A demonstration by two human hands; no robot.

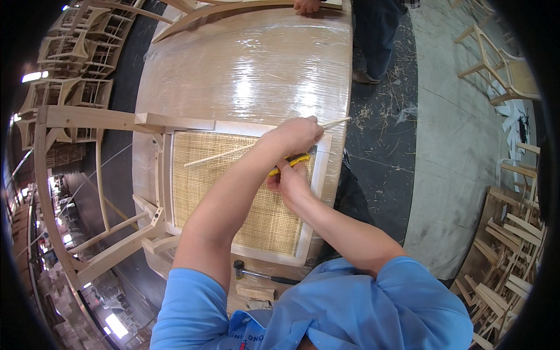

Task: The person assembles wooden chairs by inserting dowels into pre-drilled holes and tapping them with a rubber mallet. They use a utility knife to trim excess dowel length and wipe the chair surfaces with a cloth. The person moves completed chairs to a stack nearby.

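Observation:
My left hand point(297, 135) is closed around a thin pale cane strip point(216, 157), which sticks out on both sides of the fist. Just below it, my right hand point(290, 178) grips a yellow and black utility knife point(298, 158); its blade cannot be made out. Both hands are over the far right corner of a woven cane panel point(216, 189), and my left forearm hides part of it. The panel sits within the pale wooden frame point(318, 175) of a chair lying on the table, its legs point(116, 245) pointing left.
Plastic film covers the table point(204, 76). A hammer point(265, 276) and wood offcuts point(255, 291) lie near my body. Across the table are another person's hand point(306, 6) and a curved wooden part point(216, 11). Wood scraps point(501, 262) and chairs point(496, 64) stand right; stacked frames point(76, 52) left.

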